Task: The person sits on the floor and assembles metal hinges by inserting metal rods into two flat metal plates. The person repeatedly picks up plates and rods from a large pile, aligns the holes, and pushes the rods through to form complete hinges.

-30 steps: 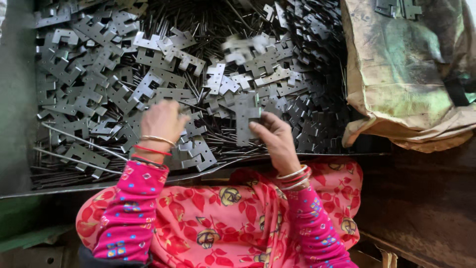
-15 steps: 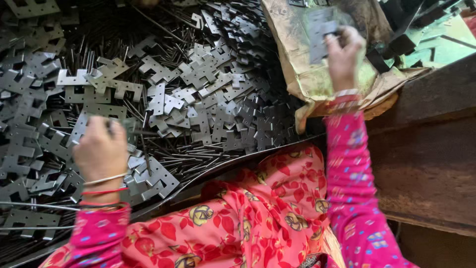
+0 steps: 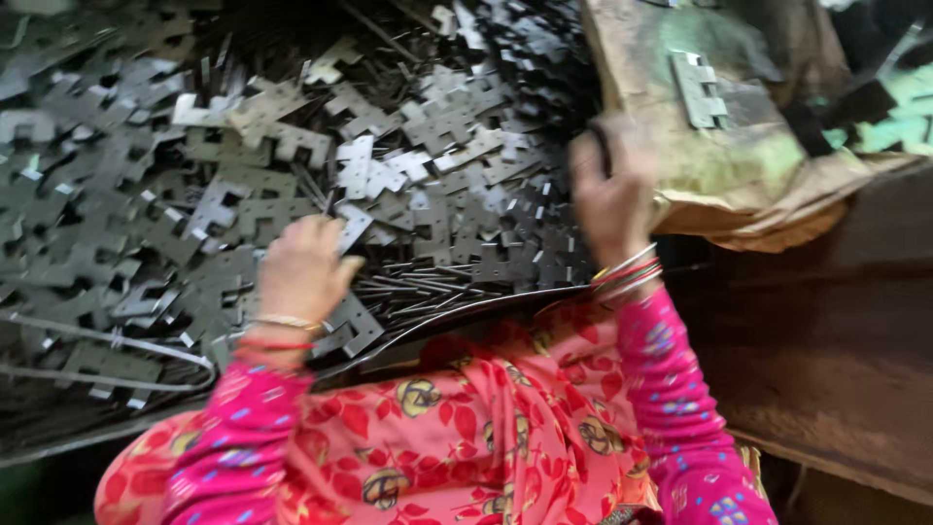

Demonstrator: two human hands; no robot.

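A deep pile of flat grey metal stampings (image 3: pixel 408 185), notched and cross-shaped, fills the space in front of me. My left hand (image 3: pixel 301 270) lies on the pile's near edge, fingers curled down over a pale stamping (image 3: pixel 354 226). My right hand (image 3: pixel 612 190) is raised and blurred at the pile's right edge, just left of a worn brown sack (image 3: pixel 768 156). Whether it holds anything is hidden by the blur. One hinge-like metal piece (image 3: pixel 700 87) lies on top of the sack. Both wrists wear bangles above pink patterned sleeves.
Thin metal strips and wires (image 3: pixel 117 355) run along the pile's near left edge. A dark wooden surface (image 3: pixel 836 331) lies to the right, below the sack. My lap in red flowered cloth (image 3: pixel 466 428) fills the bottom. Green sheeting (image 3: pixel 904 107) shows at the far right.
One second ago both hands were on the pile. The right hand then reached up to the sack with a piece and has now come back down left. The left hand stayed on the pile.
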